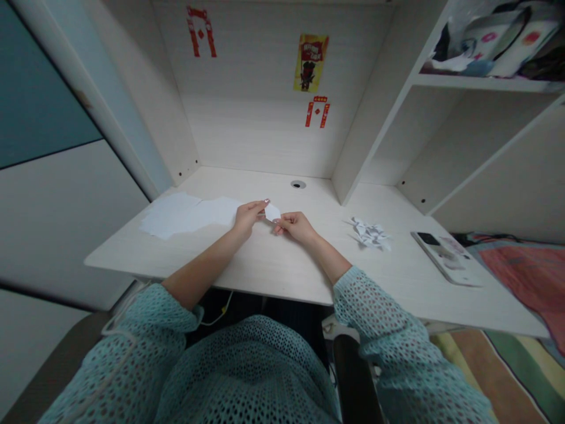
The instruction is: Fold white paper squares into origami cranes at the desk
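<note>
My left hand (248, 215) and my right hand (295, 226) meet over the middle of the pale wooden desk (282, 265). Both pinch a small folded piece of white paper (272, 211) between fingertips, the left from above, the right at its lower edge. The paper is held just above the desk surface. Teal knitted sleeves cover both my upper arms.
Loose white sheets (185, 214) lie at the left of the desk. A pile of small folded paper shapes (369, 233) sits to the right, and a phone (444, 256) beyond it. A cable hole (298, 184) is at the back. Shelves rise on the right.
</note>
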A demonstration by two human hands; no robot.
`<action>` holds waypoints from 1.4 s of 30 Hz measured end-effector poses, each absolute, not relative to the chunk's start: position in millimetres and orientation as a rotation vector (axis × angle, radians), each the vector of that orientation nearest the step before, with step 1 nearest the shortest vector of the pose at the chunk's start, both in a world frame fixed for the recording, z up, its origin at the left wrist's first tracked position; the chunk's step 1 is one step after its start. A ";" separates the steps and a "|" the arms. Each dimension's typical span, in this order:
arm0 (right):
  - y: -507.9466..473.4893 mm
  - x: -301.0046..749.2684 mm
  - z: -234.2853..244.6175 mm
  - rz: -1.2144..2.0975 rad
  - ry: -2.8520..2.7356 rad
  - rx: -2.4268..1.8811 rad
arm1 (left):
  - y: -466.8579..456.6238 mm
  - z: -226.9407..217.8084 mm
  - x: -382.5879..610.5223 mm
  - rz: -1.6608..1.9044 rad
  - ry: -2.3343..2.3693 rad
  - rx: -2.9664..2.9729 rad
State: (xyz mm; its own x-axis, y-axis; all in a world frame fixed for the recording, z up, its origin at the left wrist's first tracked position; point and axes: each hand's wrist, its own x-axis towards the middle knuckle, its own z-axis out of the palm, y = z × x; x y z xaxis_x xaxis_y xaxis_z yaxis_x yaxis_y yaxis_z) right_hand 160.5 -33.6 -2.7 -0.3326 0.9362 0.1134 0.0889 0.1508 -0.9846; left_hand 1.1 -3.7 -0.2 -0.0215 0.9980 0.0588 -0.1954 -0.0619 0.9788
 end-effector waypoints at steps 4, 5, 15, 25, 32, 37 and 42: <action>-33.3 159.7 -3.0 1.295 -1.600 -0.996 | -3.0 -0.4 1.1 1.383 1.037 1.072; -32.8 159.5 -3.7 1.298 -1.601 -0.997 | -3.1 -0.7 1.2 1.388 1.034 1.065; -28.4 160.0 -11.8 1.326 -1.581 -0.969 | -5.6 1.6 2.1 1.397 1.017 1.040; -30.1 160.2 -9.9 1.337 -1.585 -0.979 | -2.4 -1.3 1.4 1.483 1.041 1.065; -27.2 160.6 -12.7 1.126 -1.531 -1.039 | 4.6 4.8 -11.1 1.546 1.126 0.950; -25.5 169.7 -9.0 0.459 -1.504 -1.141 | -6.6 8.4 0.8 1.270 1.131 1.191; -27.9 171.4 -8.9 0.087 -1.774 -1.145 | -13.9 8.1 11.0 1.132 1.002 1.240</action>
State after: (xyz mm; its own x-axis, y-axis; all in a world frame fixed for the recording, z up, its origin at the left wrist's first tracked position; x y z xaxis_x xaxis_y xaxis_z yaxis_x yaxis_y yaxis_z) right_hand 171.4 -27.9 -8.9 -0.0709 0.7250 0.6851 0.6546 0.5520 -0.5165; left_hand 11.0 -13.9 8.1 0.1782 0.9835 0.0298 -0.0902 -0.0138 0.9958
